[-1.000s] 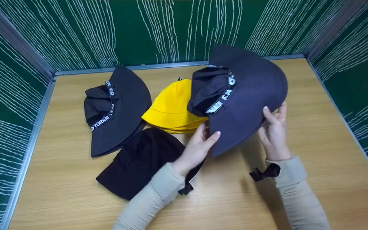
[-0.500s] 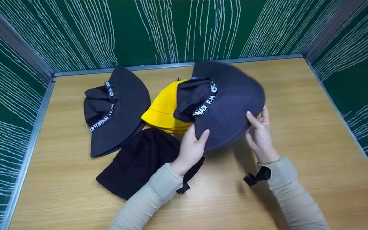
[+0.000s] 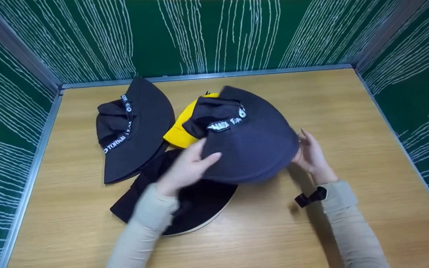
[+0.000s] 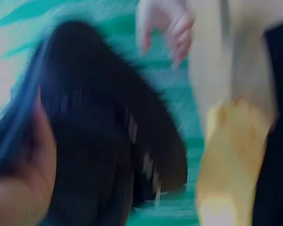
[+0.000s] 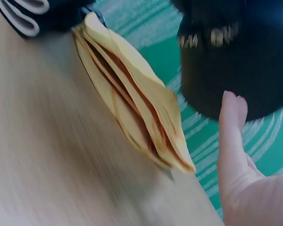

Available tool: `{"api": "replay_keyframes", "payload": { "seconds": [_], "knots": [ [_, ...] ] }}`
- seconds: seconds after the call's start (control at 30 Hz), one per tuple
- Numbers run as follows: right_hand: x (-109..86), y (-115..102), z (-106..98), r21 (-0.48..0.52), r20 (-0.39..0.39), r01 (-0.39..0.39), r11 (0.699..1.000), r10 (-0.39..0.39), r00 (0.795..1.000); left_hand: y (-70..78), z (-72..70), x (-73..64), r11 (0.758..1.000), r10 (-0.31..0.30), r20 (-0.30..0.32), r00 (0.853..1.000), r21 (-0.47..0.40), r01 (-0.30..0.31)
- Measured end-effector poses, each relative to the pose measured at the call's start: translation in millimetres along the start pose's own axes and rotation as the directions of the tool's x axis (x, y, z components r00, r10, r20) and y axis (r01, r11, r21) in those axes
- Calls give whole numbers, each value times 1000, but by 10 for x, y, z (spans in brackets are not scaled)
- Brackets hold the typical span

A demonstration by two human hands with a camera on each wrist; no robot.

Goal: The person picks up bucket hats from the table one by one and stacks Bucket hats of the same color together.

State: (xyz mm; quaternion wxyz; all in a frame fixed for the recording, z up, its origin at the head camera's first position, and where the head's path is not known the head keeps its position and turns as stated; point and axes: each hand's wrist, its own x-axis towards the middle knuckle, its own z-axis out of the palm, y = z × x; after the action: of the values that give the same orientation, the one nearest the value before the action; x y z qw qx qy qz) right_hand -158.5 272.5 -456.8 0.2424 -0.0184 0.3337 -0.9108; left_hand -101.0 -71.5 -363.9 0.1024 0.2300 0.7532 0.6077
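My left hand (image 3: 186,167) pinches the near-left brim of a dark bucket hat (image 3: 251,145), thumb on top and fingers beneath. The hat, with a white-lettered band around its crumpled crown, is held up over the table. At the brim's right edge is my right hand (image 3: 313,154), its fingers extended and loose; the left wrist view shows that right hand (image 4: 167,28) apart from the hat. Below and behind the held hat lie folded yellow bucket hats (image 3: 179,136), partly hidden. A black hat (image 3: 207,208) with a pale-edged brim lies under my left forearm.
Another dark bucket hat (image 3: 151,123) with a lettered band lies at the left of the wooden table (image 3: 348,111), apparently stacked on more brim layers. Green walls (image 3: 184,33) with white streaks rise behind and on both sides, meeting the table at a grey metal edge.
The held hat has moved left and down toward the near side, tilting as it goes. My left hand has shifted left with it. My right hand's grip on the brim has loosened.
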Motion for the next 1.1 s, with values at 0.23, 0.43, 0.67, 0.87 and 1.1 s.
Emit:
{"api": "replay_keyframes", "payload": {
  "seconds": [0.23,0.43,0.67,0.87,1.1],
  "knots": [
    [64,-218,-58,-12,-34,-32,999,32,999,268,-595,-200,963,-57,265,963,270,-17],
    [235,-308,43,-151,21,-121,981,125,992,334,-825,-253,925,-85,407,910,371,-80],
    [426,-241,236,-479,-5,-204,854,230,973,270,-913,-301,920,-106,509,854,377,-110],
    [485,-119,223,-654,49,-222,723,333,942,271,-913,-326,914,-156,529,834,397,-81],
    [417,-119,135,-668,91,-166,726,301,949,273,-991,-357,881,-238,460,855,474,-10]
  ]
}}
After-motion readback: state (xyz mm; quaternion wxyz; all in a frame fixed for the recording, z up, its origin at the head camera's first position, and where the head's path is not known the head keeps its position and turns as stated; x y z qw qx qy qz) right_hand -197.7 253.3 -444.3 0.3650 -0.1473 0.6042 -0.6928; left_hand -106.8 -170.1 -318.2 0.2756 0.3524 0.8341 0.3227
